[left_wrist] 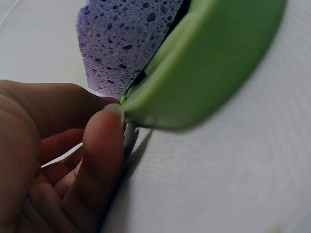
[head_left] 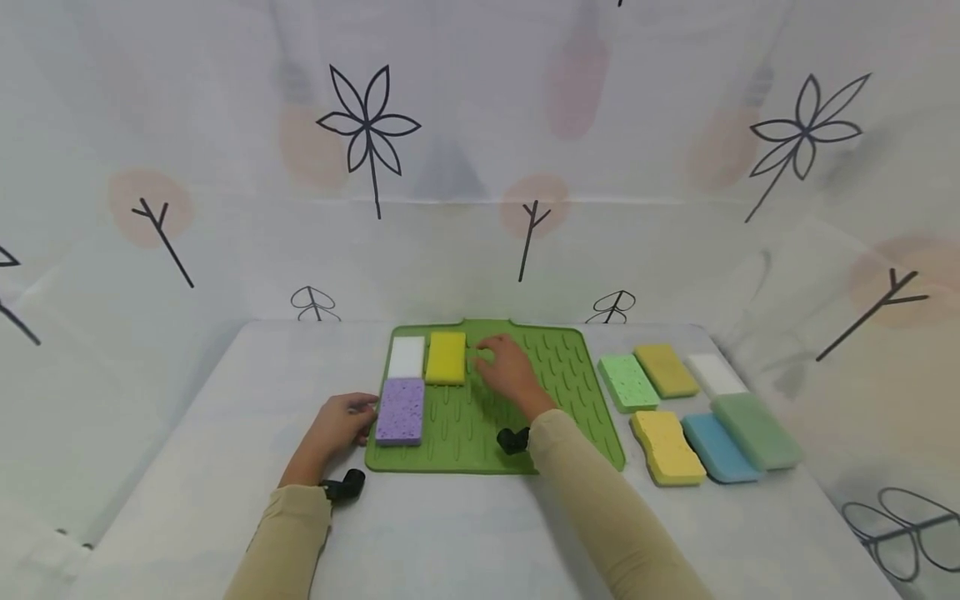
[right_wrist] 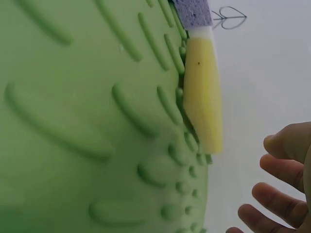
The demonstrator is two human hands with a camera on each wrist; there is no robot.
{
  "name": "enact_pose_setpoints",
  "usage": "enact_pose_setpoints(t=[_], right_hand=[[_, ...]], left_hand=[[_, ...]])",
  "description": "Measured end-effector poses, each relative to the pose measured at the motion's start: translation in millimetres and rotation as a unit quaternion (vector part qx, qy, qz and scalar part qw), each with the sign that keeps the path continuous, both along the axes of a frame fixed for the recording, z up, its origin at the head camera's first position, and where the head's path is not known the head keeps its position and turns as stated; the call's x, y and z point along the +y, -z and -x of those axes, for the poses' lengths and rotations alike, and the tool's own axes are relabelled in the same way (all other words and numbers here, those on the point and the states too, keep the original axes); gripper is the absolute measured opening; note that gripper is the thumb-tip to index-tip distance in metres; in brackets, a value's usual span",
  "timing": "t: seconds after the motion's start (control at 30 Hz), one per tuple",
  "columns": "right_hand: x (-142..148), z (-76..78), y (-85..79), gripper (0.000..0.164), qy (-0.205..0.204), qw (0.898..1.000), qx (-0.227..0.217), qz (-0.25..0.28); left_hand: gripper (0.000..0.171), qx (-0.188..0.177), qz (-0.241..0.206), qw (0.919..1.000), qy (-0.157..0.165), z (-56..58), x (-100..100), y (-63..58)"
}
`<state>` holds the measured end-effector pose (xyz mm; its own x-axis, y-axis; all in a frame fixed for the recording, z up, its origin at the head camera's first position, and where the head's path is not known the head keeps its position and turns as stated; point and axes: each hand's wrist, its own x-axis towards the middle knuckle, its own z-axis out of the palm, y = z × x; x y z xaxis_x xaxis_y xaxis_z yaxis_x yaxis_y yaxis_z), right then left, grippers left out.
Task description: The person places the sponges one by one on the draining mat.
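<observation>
A green ridged mat [head_left: 457, 433] lies on the table, its left edge pinched by the thumb and forefinger of my left hand [head_left: 340, 429]. Right beside those fingertips, a purple porous sponge [left_wrist: 126, 43] sits on the mat. Above it in the head view is a white sponge [head_left: 406, 357], and to the right of that a yellow sponge [head_left: 446, 358]. My right hand [head_left: 510, 367] hovers over the mat just right of the yellow sponge. In the right wrist view its fingers [right_wrist: 274, 204] are spread and apart from the sponge, holding nothing.
Right of the mat lie a light green sponge [head_left: 628, 382], a dark yellow sponge [head_left: 666, 370], a white sponge [head_left: 716, 375], a yellow wavy-sided sponge [head_left: 667, 448], a blue sponge [head_left: 720, 447] and a larger green sponge [head_left: 756, 431]. A patterned cloth [head_left: 465, 250] hangs behind the table.
</observation>
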<state>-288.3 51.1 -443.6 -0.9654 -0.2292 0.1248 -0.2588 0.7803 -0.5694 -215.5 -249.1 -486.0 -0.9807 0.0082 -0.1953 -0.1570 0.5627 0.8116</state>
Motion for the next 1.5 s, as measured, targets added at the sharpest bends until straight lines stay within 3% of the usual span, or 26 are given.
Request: enact_pose_setpoints(t=[0.97,1.27,1.5], right_hand=[[81,-12.6,-4.0,0.041,0.031,0.999,0.018,-0.006],[109,-16.6,-1.9,0.047,0.052,0.996,0.026,-0.067],[125,-19.7,-5.6,0.049,0.075,0.992,-0.007,-0.102]], left_hand=[[0.045,-0.004,0.003,1.0000,-0.003,-1.0,-3,3.0],[0.045,-0.002,0.008,1.0000,0.003,0.8,-3,2.8],[0.046,-0.001,0.003,1.0000,0.002,0.0,-2,2.4]])
